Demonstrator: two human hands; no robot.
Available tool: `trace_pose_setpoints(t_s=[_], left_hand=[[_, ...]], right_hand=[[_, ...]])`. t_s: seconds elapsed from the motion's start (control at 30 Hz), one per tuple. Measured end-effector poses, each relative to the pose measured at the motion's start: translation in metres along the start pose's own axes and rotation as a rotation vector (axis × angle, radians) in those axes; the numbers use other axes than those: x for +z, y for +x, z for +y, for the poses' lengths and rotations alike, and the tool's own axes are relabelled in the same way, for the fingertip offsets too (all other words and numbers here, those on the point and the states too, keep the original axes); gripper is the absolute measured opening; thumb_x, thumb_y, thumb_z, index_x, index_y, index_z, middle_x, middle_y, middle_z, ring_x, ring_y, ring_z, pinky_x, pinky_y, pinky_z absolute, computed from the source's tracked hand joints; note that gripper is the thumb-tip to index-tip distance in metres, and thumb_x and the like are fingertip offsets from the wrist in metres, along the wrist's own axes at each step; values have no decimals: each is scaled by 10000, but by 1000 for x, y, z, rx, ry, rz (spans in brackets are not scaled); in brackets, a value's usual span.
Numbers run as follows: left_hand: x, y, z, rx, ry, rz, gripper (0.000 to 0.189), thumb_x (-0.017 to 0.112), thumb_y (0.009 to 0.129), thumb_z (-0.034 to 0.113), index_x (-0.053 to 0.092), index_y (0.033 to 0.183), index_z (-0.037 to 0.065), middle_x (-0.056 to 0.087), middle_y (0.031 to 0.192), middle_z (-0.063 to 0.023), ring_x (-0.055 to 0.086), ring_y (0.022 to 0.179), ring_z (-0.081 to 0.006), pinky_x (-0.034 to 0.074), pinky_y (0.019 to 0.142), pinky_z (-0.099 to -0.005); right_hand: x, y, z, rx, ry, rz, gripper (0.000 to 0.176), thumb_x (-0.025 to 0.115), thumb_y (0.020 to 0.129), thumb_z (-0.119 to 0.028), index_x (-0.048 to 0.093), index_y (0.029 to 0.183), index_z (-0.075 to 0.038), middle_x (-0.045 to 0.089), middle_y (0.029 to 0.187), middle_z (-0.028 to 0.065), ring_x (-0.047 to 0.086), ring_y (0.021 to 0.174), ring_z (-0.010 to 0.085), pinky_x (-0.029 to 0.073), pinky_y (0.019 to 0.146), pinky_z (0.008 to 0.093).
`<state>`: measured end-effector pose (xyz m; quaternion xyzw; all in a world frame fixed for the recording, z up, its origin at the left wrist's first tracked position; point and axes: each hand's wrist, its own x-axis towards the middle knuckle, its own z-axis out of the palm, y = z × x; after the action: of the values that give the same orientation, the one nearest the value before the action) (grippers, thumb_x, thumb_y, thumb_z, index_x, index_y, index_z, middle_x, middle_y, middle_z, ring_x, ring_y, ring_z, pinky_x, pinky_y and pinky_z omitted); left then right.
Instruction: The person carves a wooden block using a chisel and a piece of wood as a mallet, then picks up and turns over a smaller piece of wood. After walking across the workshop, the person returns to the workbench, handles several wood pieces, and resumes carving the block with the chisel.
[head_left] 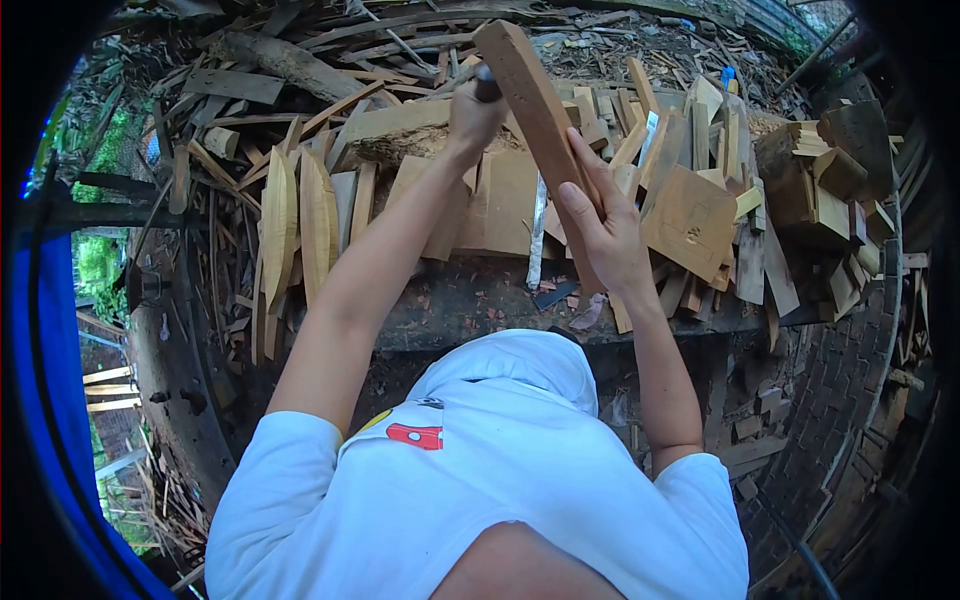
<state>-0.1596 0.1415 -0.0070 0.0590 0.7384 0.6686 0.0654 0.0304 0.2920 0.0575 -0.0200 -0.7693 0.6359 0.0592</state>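
Note:
A long reddish-brown wooden beam [532, 112] stands tilted in front of me, its top leaning left. My right hand [612, 238] grips its right edge, thumb over the near face and fingers along the side. To the left of the beam's upper part, my left hand [474, 122] is closed around a tool with a dark, rounded end [487, 86]. The rest of that tool is hidden behind the hand and beam, so I cannot tell its kind. Behind the beam, a pale strip [537, 235] hangs over light wooden blocks [503, 205].
A dark bench edge [440, 320] with reddish chips runs before me. Pointed yellowish wood pieces [280, 225] lean at left. Cut blocks [690, 222] and offcuts crowd the right, beside a larger block stack [800, 190]. Scrap wood [290, 65] piles behind; a blue sheet [50, 400] hangs far left.

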Motion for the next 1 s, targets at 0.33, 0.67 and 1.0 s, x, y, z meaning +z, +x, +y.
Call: trace_pose_setpoints(t_s=[0.33, 0.67, 1.0], left_hand=[[-16, -20, 37, 151, -56, 44, 238, 698, 838, 117, 537, 668, 75, 505, 593, 6, 474, 536, -91, 440, 556, -266], [-46, -47, 23, 160, -124, 86, 220, 670, 852, 77, 547, 669, 65, 512, 610, 4, 456, 547, -85, 414, 569, -256], [-41, -60, 17, 136, -28, 60, 207, 686, 852, 100, 554, 696, 69, 527, 620, 9, 486, 562, -80, 424, 572, -244]], right_hand=[[-10, -10, 25, 27, -12, 62, 526, 518, 953, -351, 393, 1449, -229, 564, 1297, 164, 582, 1119, 264, 430, 966, 370], [3, -11, 39, 33, -82, 43, 532, 520, 949, -382, 404, 1441, -216, 538, 1320, 209, 577, 1156, 322, 438, 963, 377], [0, -20, 24, 166, 2, -9, 549, 529, 943, -399, 403, 1441, -207, 521, 1330, 235, 564, 1178, 332, 438, 964, 380]])
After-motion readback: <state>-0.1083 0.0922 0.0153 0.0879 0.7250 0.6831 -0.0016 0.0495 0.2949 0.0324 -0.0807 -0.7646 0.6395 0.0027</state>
